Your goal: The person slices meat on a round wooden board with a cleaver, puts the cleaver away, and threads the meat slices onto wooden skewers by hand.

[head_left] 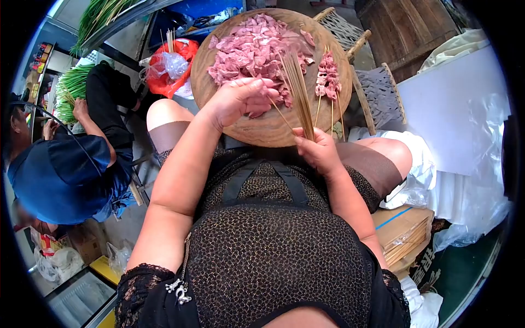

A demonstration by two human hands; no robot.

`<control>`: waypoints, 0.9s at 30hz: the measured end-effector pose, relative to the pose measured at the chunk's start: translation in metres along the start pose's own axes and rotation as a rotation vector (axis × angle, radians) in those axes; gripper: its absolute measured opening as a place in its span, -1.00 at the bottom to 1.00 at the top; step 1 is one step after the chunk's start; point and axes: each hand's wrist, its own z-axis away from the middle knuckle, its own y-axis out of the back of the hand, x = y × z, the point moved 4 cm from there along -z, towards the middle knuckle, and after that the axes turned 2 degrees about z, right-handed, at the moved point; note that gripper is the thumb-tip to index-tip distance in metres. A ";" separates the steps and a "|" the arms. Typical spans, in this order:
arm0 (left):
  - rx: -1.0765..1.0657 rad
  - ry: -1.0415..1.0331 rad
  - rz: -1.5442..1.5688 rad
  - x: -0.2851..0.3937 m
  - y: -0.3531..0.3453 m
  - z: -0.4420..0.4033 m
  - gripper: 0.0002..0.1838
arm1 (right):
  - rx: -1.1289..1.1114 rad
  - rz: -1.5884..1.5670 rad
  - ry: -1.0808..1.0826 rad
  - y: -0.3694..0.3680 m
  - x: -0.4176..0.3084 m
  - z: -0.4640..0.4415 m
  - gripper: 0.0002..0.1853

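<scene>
My right hand (317, 150) is closed round a bundle of thin wooden skewers (301, 95), which point up and away over the board. One single skewer (281, 113) slants from the same hand towards my left fingers. My left hand (246, 98) is held above the near edge of the meat pile, fingers curled together at that skewer's tip; what they pinch is hidden. Raw pink meat pieces (254, 46) are heaped on the round wooden board (246, 131) before me. To the right of the bundle, several threaded meat skewers (328, 76) lie side by side on the board.
At the left, a person in dark blue (60, 169) handles green stalks (74, 90). A red plastic bag (169, 65) with sticks stands left of the board. Woven stools (377, 93) are at its right. An opened carton of sticks (404, 232) is by my right side.
</scene>
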 end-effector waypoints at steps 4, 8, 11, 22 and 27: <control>-0.090 0.119 -0.026 -0.034 -0.022 -0.003 -0.64 | 0.026 -0.065 0.021 -0.002 -0.002 -0.004 -0.75; -0.065 0.083 -0.281 -0.043 -0.043 -0.005 -0.69 | 0.063 -0.116 0.074 0.001 0.001 -0.010 -0.74; 0.155 -0.563 -1.169 -0.008 -0.031 -0.024 -0.72 | 0.166 -0.166 0.161 0.013 0.007 -0.015 -0.73; 0.433 -0.286 -0.772 0.016 -0.001 -0.024 -0.86 | 0.157 -0.175 0.126 0.014 -0.003 -0.010 -0.72; 0.325 -0.296 -0.003 0.012 0.007 -0.018 -0.79 | 0.031 -0.095 0.059 0.000 0.000 -0.008 -0.72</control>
